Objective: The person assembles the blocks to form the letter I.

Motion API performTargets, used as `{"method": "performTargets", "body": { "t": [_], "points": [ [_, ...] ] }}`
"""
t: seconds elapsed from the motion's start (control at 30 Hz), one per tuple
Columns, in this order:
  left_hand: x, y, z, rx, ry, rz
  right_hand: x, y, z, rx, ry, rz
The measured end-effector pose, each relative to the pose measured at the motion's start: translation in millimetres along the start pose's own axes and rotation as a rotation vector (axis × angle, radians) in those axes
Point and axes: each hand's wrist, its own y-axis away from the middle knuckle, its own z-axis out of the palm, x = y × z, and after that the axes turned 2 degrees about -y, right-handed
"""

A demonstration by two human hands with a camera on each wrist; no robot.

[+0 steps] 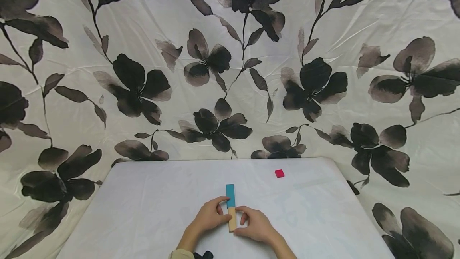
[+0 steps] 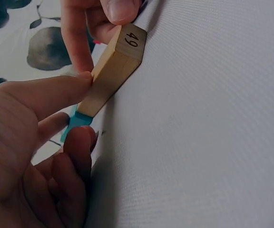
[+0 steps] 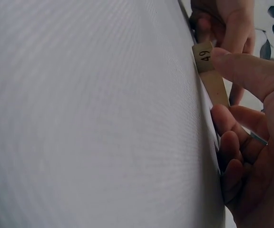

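Pale oblong wooden block (image 1: 232, 224): on the white table (image 1: 151, 207); "49" marked on its 6 o'clock end.
Blue oblong block (image 1: 230, 195): at 12 o'clock of the wooden block, end to end.
Left hand (image 1: 209, 215): at 9 o'clock; thumb against wood, forefinger against blue, the 2 digits spread.
Right hand (image 1: 256, 225): at 3 o'clock; thumb touching the wood's 6 o'clock end, forefinger near its 12 o'clock end, gap between them.
Small red block (image 1: 279, 174): at 2 o'clock, well apart.
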Motion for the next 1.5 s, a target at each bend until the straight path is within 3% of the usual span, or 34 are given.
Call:
{"method": "performTargets", "body": {
  "t": [0.17, 0.3, 0.83, 1.03, 1.23, 1.5],
  "points": [
    [-0.1, 2.1, 2.6, -0.057, 0.150, -0.043, 1, 1.4, 1, 0.002, 0.000, 0.003],
    [-1.6, 1.1, 3.5, -0.050, 0.178, -0.046, 2, 0.5, 0, 0.012, 0.007, 0.001],
    [-2.2, 2.7, 4.2, -0.041, 0.186, -0.069, 1, 0.4, 2, 0.016, 0.015, 0.001],
    [-3.0, 3.6, 4.0, -0.032, 0.168, -0.069, -1, -2.5, -3, 0.003, -0.050, -0.018],
    [-4.2, 1.4, 5.7, -0.017, 0.145, -0.055, 1, -6.6, -9, 0.066, -0.135, -0.049],
    [-5.0, 0.4, 6.7, -0.009, 0.137, -0.048, 6, -15.9, -21, 0.188, -0.126, -0.088]
  ]
}}
